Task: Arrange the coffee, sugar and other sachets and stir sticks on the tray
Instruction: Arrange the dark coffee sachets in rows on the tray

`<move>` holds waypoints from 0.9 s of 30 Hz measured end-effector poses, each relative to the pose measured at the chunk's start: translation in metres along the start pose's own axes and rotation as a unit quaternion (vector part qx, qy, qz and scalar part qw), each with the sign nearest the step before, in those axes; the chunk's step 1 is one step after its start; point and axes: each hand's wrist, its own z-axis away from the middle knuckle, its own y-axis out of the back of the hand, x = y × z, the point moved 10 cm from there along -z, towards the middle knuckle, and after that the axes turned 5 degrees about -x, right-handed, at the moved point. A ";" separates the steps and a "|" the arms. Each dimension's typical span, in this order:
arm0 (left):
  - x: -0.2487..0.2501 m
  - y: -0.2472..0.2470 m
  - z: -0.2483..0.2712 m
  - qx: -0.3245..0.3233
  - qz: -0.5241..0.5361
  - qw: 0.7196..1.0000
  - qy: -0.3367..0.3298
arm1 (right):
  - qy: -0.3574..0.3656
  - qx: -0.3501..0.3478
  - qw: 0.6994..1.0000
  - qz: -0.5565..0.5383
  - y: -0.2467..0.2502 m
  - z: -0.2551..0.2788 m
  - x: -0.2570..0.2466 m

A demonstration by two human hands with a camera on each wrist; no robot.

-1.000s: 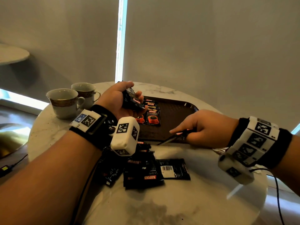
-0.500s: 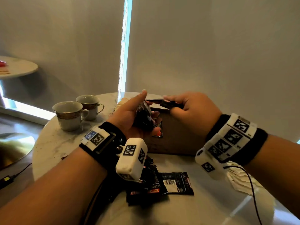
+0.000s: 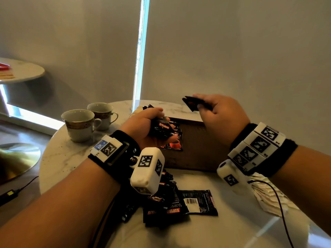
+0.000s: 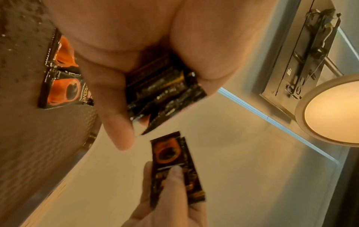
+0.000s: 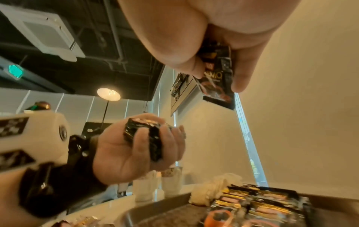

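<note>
My left hand (image 3: 148, 127) grips a bunch of black coffee sachets (image 3: 161, 128) above the left part of the brown tray (image 3: 200, 154). In the left wrist view the bunch (image 4: 165, 92) sits between thumb and fingers. My right hand (image 3: 215, 113) is raised over the tray's far side and pinches one or two black sachets (image 3: 192, 103), seen with a red cup print in the right wrist view (image 5: 218, 79). Several sachets (image 3: 176, 142) lie in a row on the tray. More black sachets (image 3: 179, 204) are heaped on the marble table (image 3: 60, 158) in front of the tray.
Two cups (image 3: 80, 124) stand at the table's left rear. White paper sachets (image 3: 274, 196) lie fanned at the right, under my right wrist. A crumpled pale item (image 5: 213, 188) sits behind the tray. A second round table (image 3: 19, 70) stands far left.
My right hand rose from the tray's near edge, took sachets from the left hand's bunch and drew away to the right. The left hand stayed above the tray's left part.
</note>
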 end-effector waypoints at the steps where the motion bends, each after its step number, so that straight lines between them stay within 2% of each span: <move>1: -0.004 -0.003 0.001 -0.007 -0.005 1.000 0.008 | 0.015 0.009 1.000 -0.023 0.001 0.000 -0.008; 3: -0.007 -0.016 0.001 -0.048 0.001 0.999 0.007 | 0.068 -0.038 0.996 -0.043 -0.018 0.004 -0.032; 5: -0.006 -0.032 0.008 -0.111 -0.009 0.994 -0.005 | 0.118 -0.139 0.983 -0.034 -0.051 0.013 -0.054; 6: -0.004 -0.033 0.010 -0.127 -0.016 0.992 -0.011 | 0.136 -0.177 0.974 -0.023 -0.062 0.018 -0.062; 8: 0.000 -0.023 0.009 -0.117 -0.019 0.993 -0.014 | 0.150 -0.210 0.966 -0.014 -0.071 0.022 -0.068; 10: 0.002 -0.011 0.007 -0.084 -0.013 0.996 -0.010 | 0.134 -0.206 0.969 -0.022 -0.066 0.022 -0.062; 13: 0.011 0.001 0.004 -0.039 0.011 0.999 -0.020 | 0.062 -0.167 0.980 -0.090 -0.048 0.026 -0.041; 15: 0.020 0.010 0.000 -0.024 0.048 0.997 -0.050 | 0.029 -0.199 0.976 -0.083 -0.046 0.035 -0.028; 17: 0.027 0.017 -0.001 -0.024 0.074 0.994 -0.079 | 0.008 -0.329 0.944 -0.006 -0.064 0.057 -0.019; 19: 0.031 0.021 -0.001 -0.016 0.080 0.992 -0.098 | -0.011 -0.469 0.881 0.058 -0.089 0.092 -0.007; 21: 0.032 0.021 0.001 -0.011 0.078 0.992 -0.100 | -0.026 -0.550 0.828 0.108 -0.109 0.122 0.002; 23: 0.029 0.018 0.002 -0.011 0.077 0.994 -0.079 | -0.026 -0.569 0.809 0.146 -0.120 0.133 0.007; 27: 0.024 0.022 0.004 0.011 0.070 0.995 -0.067 | -0.041 -0.571 0.801 0.173 -0.118 0.126 0.018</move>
